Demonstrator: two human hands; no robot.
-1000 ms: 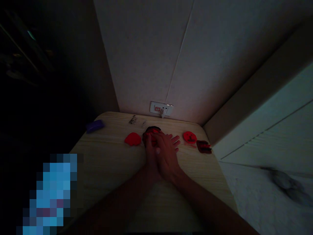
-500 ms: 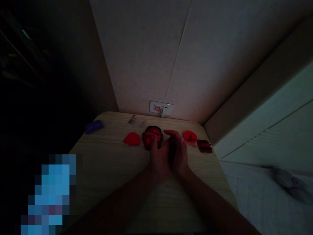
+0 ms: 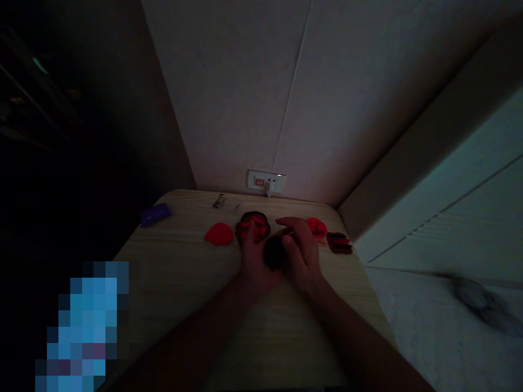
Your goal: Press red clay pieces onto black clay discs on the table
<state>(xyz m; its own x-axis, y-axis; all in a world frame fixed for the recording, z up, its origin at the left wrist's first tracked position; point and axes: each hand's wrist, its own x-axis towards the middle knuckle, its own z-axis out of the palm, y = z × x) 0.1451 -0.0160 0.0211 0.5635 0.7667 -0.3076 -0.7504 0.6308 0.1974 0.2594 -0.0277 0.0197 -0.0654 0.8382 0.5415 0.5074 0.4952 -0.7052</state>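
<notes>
A flattened dark disc, looking like modelling clay [image 3: 275, 253], lies in the palm of my left hand [image 3: 255, 264]. My right hand [image 3: 304, 256] curls around its right side, the thumb at the disc's edge. Just beyond my left thumb sits a dark, wavy-edged round piece with red marks on it [image 3: 254, 222]; the thumb overlaps it in view. A plain red flat piece [image 3: 219, 234] is to its left. Behind my right fingers, partly hidden, is a red disc with dark marks [image 3: 316, 227]. A dark square piece with red stripes [image 3: 340, 243] lies farther right.
A purple packet [image 3: 155, 214] lies at the left edge of the wooden table [image 3: 183, 272]. Small clear wrappers [image 3: 219, 201] are near the back. On the wall is a socket plate with a plug [image 3: 266, 181]. A white panel [image 3: 449, 207] borders the right side. Light is dim.
My hands were pressed together, then parted; the dark disc now shows between them. My right hand has shifted right and opened away from the left palm, uncovering the wavy-edged piece.
</notes>
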